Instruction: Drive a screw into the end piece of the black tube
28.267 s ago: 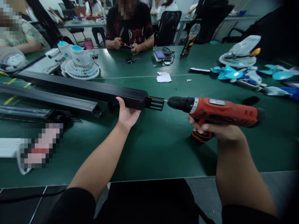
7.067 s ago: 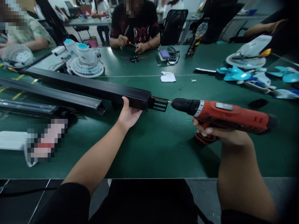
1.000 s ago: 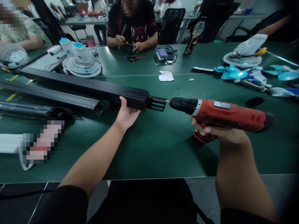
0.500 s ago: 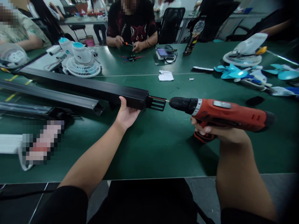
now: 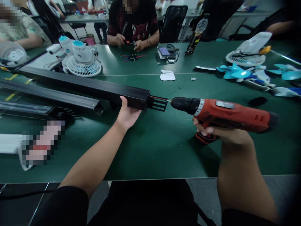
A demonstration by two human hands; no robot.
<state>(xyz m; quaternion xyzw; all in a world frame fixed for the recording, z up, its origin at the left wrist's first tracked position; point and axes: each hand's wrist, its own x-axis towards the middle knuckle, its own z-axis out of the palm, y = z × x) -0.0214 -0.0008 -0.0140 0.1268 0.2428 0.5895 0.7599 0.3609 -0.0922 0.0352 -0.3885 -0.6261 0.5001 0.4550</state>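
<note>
My left hand [image 5: 128, 114] grips the near end of a long black metal channel [image 5: 89, 88] that lies across the green table [image 5: 152, 147]. A slotted black bracket [image 5: 158, 104] sticks out of that end. My right hand [image 5: 219, 133] holds a red cordless drill [image 5: 225, 111] level, fingers wrapped round its grip. The drill's bit touches the bracket's right end.
Two more black channels [image 5: 54, 99] lie to the left. White and blue desk fans [image 5: 82, 61], blue fan blades [image 5: 235, 72], a fan grille [image 5: 245, 58], paper scraps [image 5: 167, 76] and a bottle [image 5: 197, 33] sit farther back. A person in black [image 5: 134, 25] works opposite; another sits at the far left.
Almost nothing has moved: both hands keep their hold, and the drill stays against the bracket. The view has only shifted slightly.
</note>
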